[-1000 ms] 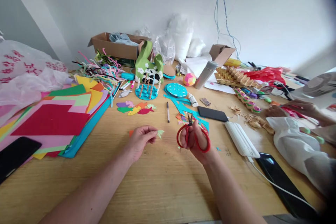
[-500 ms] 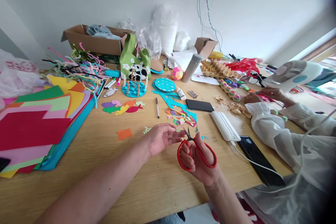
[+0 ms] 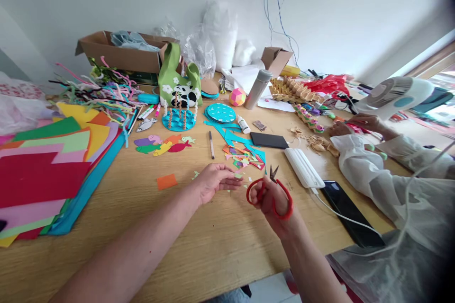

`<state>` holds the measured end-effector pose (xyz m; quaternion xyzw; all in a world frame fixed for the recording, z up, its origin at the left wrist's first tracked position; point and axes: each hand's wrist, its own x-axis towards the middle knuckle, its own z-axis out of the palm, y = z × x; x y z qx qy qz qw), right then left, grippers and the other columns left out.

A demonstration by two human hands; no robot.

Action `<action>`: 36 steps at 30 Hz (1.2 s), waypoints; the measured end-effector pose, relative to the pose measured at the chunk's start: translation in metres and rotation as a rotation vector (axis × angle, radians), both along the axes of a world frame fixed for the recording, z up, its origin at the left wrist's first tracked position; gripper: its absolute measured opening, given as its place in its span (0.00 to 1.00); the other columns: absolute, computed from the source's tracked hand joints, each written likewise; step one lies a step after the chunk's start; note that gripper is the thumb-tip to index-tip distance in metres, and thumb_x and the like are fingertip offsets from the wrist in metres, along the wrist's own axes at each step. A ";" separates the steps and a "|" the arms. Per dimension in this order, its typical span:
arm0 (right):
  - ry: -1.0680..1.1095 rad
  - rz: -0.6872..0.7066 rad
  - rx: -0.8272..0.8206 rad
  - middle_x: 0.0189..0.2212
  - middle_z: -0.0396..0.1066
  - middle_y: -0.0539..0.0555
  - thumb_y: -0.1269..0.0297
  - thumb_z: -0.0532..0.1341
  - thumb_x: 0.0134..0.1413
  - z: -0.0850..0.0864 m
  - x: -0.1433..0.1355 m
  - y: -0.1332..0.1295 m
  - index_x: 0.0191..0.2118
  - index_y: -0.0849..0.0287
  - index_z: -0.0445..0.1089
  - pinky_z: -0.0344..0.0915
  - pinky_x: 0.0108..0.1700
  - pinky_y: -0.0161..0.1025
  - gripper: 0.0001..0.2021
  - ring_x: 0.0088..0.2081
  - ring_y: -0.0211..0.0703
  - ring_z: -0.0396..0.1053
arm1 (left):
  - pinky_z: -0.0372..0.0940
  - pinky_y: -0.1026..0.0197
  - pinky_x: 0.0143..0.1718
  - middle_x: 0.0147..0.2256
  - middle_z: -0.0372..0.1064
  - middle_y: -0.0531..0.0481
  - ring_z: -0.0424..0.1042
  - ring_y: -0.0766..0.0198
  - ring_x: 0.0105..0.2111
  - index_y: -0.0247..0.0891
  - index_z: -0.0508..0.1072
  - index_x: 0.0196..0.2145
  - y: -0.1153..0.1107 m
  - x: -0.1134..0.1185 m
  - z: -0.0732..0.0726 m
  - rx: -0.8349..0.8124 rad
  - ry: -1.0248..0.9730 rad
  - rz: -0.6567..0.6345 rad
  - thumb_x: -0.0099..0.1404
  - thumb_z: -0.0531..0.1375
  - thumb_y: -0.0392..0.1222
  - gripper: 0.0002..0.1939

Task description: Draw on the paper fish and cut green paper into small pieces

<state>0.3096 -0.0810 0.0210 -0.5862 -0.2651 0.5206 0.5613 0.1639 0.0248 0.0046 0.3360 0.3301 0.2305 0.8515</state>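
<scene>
In the head view, my right hand [image 3: 272, 199] grips red-handled scissors [image 3: 289, 204] above the table, the short blades slightly apart and pointing away from me. To its left, my left hand [image 3: 218, 182] is open with fingers stretched out over the wood, just above small pale-green paper scraps [image 3: 239, 176]. Beyond the hands lies a pile of multicoloured paper offcuts [image 3: 243, 155]. An orange paper rectangle [image 3: 167, 181] lies left of my left hand. Behind it is a group of coloured paper fish [image 3: 162, 148]. A pen [image 3: 211, 145] lies beside them.
Stacked coloured sheets [image 3: 42, 170] cover the left side. Behind stand a green panda bag [image 3: 179, 83], a grey flask [image 3: 258, 90] and a cardboard box [image 3: 121, 54]. A white power bank [image 3: 304, 169], cable and phone [image 3: 351, 213] lie right. Another person's sleeves [image 3: 362, 175] reach in there.
My right hand has moved the scissors to the right, away from my left fingers, and turned them. Pale scraps now show on the table between the hands.
</scene>
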 end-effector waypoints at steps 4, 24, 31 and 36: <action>-0.513 -0.021 0.091 0.25 0.68 0.51 0.49 0.65 0.47 0.006 -0.002 0.016 0.29 0.59 0.67 0.59 0.31 0.36 0.17 0.28 0.40 0.64 | 0.70 0.58 0.37 0.33 0.78 0.39 0.78 0.57 0.33 0.33 0.70 0.27 -0.005 -0.008 0.006 0.006 -0.029 -0.041 0.51 0.67 0.34 0.08; -0.485 0.585 0.128 0.20 0.61 0.46 0.53 0.68 0.40 0.029 -0.061 0.065 0.25 0.58 0.62 0.53 0.25 0.33 0.17 0.23 0.35 0.57 | 0.69 0.59 0.31 0.29 0.75 0.44 0.75 0.60 0.28 0.33 0.74 0.26 -0.017 -0.083 0.005 0.193 0.128 0.228 0.44 0.72 0.45 0.16; -0.505 0.479 0.143 0.22 0.63 0.48 0.49 0.67 0.43 0.021 -0.061 0.061 0.26 0.58 0.62 0.58 0.27 0.34 0.18 0.25 0.37 0.61 | 0.69 0.60 0.32 0.28 0.76 0.44 0.75 0.62 0.27 0.32 0.74 0.26 -0.018 -0.078 -0.005 0.163 0.050 0.311 0.45 0.72 0.44 0.16; -0.374 0.516 0.131 0.21 0.67 0.52 0.39 0.52 0.57 0.009 -0.061 0.052 0.27 0.60 0.64 0.61 0.25 0.34 0.26 0.22 0.37 0.65 | 0.70 0.59 0.36 0.29 0.77 0.43 0.76 0.61 0.29 0.33 0.73 0.25 -0.015 -0.078 -0.007 0.163 -0.002 0.472 0.49 0.70 0.42 0.12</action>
